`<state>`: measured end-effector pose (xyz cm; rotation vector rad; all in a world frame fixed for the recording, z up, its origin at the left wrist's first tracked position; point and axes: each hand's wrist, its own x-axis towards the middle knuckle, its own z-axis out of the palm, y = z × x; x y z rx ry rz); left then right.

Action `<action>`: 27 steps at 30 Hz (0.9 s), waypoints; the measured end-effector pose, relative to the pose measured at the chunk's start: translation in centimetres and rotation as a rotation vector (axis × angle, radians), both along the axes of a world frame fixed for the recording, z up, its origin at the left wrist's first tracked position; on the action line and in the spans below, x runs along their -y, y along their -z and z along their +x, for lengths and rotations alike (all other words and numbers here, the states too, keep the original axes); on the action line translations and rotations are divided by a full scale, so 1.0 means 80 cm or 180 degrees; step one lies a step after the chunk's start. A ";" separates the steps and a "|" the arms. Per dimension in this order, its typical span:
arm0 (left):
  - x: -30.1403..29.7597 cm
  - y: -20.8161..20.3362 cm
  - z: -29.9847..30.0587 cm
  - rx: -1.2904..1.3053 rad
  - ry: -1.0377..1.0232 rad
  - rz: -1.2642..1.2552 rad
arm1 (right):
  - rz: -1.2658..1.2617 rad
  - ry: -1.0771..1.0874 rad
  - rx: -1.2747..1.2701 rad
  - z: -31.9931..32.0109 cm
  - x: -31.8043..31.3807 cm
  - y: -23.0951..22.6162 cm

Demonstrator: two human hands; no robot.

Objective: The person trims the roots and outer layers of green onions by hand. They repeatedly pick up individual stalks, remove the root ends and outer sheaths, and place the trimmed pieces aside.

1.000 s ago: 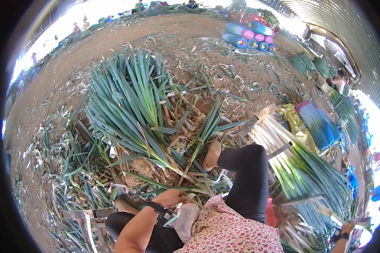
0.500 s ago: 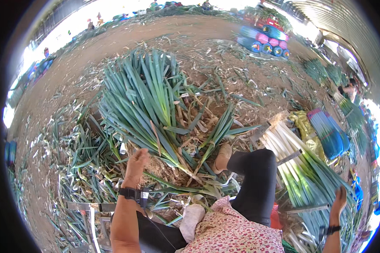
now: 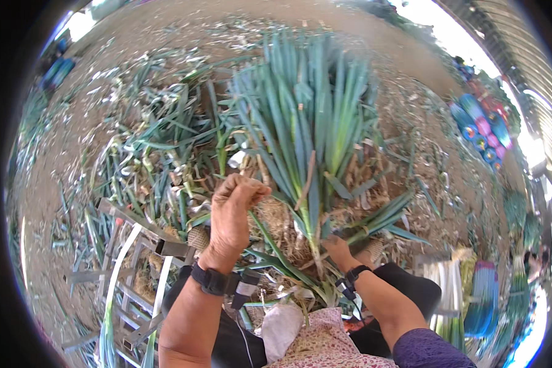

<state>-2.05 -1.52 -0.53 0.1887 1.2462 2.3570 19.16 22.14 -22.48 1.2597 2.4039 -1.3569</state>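
Observation:
A large heap of leeks [image 3: 294, 110] lies in front of me, its green leaves spread away and its pale root ends toward me. My left hand [image 3: 230, 208] is raised at the left of the root ends, fingers curled and thumb pressed to them; whatever they hold, if anything, cannot be made out. Lower and to the right, my right hand [image 3: 337, 249] has its partly hidden fingers curled at the pale stem of a leek [image 3: 315, 246] that points toward my lap. A smaller bunch of leeks [image 3: 377, 221] lies just beyond that hand.
At my left stands a metal rack [image 3: 147, 230] with long white-stemmed leeks [image 3: 118, 276] across it. More cleaned leeks [image 3: 448, 294] and a blue wrapped bundle [image 3: 483, 300] are at the right. Loose leaf trimmings [image 3: 159, 147] litter the ground. Wrapped bundles [image 3: 481, 132] are stacked farther off.
My view has swung left. My right hand has come from the cleaned leeks at the far right to the leek stem before my lap. My left hand's fingers have curled together.

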 end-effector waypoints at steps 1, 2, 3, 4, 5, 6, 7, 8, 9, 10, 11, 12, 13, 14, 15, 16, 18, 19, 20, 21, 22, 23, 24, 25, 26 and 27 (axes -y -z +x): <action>0.006 0.004 0.000 0.0033 -0.0031 -0.0056 | -0.0014 0.0088 0.0298 -0.023 0.008 0.012; -0.008 -0.005 -0.002 0.0002 0.0096 0.0104 | 0.0246 0.0034 0.0325 -0.018 -0.026 0.089; 0.012 0.006 0.001 0.0233 -0.0059 0.0008 | -0.0366 0.0336 0.0094 -0.043 0.012 0.064; 0.011 0.000 0.002 0.0317 -0.0042 -0.0003 | -0.0010 -0.0326 -0.0024 -0.052 0.003 0.083; 0.009 -0.006 0.002 0.0404 -0.0008 -0.0017 | -0.0019 -0.0023 -0.0158 -0.053 -0.002 0.101; 0.012 -0.007 0.004 0.0407 -0.0010 -0.0034 | -0.0068 0.0219 -0.0300 -0.068 0.011 0.100; 0.014 0.000 0.003 0.0379 0.0206 0.0062 | -0.0293 0.0371 -0.0167 -0.072 0.006 0.102; 0.013 0.003 0.003 0.0329 0.0215 0.0033 | -0.0282 0.0443 -0.0173 -0.077 0.009 0.108; 0.010 0.002 0.005 0.0290 0.0248 0.0031 | -0.0241 0.0536 -0.0168 -0.078 0.009 0.104; 0.007 0.002 0.005 0.0326 0.0194 -0.0056 | -0.0383 0.0437 -0.0376 -0.082 0.008 0.094; 0.004 0.003 0.006 0.0358 0.0157 -0.0147 | -0.0524 0.0354 -0.0588 -0.085 0.013 0.085; 0.001 0.001 0.008 0.0376 0.0116 -0.0220 | -0.0647 0.0261 -0.0815 -0.091 0.019 0.065; 0.000 0.009 0.011 0.0469 -0.0022 -0.0225 | -0.0813 0.0181 -0.1067 -0.102 0.035 0.014; -0.005 0.023 0.012 0.0546 -0.0117 -0.0198 | -0.1233 0.0242 -0.1373 -0.112 0.046 -0.034; -0.010 0.034 0.014 0.0617 -0.0226 -0.0190 | -0.1675 0.0282 -0.1687 -0.120 0.061 -0.077; -0.017 0.044 0.017 0.0761 -0.0277 -0.0305 | -0.1762 0.0339 -0.1871 -0.122 0.075 -0.113; -0.028 0.071 0.026 0.1115 0.0031 -0.0306 | -0.1982 0.0409 -0.2246 -0.125 0.108 -0.170; -0.034 0.080 0.030 0.1289 0.0190 -0.0308 | -0.2017 0.0415 -0.2302 -0.119 0.124 -0.181; -0.043 0.084 0.034 0.1757 0.0246 0.0154 | -0.1836 0.0295 -0.2380 -0.111 0.137 -0.189; -0.046 0.080 0.036 0.1679 0.0529 0.0305 | -0.1648 0.0203 -0.2450 -0.099 0.148 -0.192; -0.047 0.075 0.035 0.1600 0.0807 0.0456 | -0.1795 0.0295 -0.2699 -0.093 0.153 -0.193; -0.050 0.069 0.035 0.1518 0.1078 0.0605 | -0.1816 0.0195 -0.2595 -0.087 0.145 -0.199; -0.051 0.058 0.042 0.1219 0.1143 0.0678 | -0.1836 0.0119 -0.2481 -0.082 0.137 -0.217; -0.050 0.047 0.049 0.1072 0.1111 0.0614 | -0.1859 0.0041 -0.2364 -0.077 0.129 -0.232; -0.049 0.037 0.056 0.0923 0.1072 0.0551 | -0.1799 0.0078 -0.2158 -0.074 0.116 -0.223; -0.048 0.029 0.059 0.0767 0.1016 0.0494 | -0.1213 -0.0166 -0.1941 -0.070 0.116 -0.233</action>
